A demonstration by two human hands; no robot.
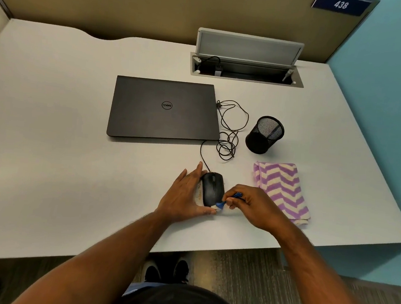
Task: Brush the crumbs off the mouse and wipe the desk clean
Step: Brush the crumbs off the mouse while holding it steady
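A white bench (pixel 74 140) carries a closed Dell laptop (pixel 163 109), then a folded purple-and-white chevron cloth (pixel 282 190) near the right edge, a black mesh pen cup (pixel 264 135), and the wired black mouse (pixel 212 186) near the front edge. The left hand (pixel 183 196) cups the mouse's left side, its grip closed loosely around the body to steady it. The right hand (pixel 253 205) has its grip pinched shut on a small blue brush (pixel 224 202), bristles at the mouse's near right corner. Crumbs (pixel 200 193) show by the mouse's left flank. The risk, I judge: sweeping towards the front edge would send them onto the floor, where the cloth cannot collect them.
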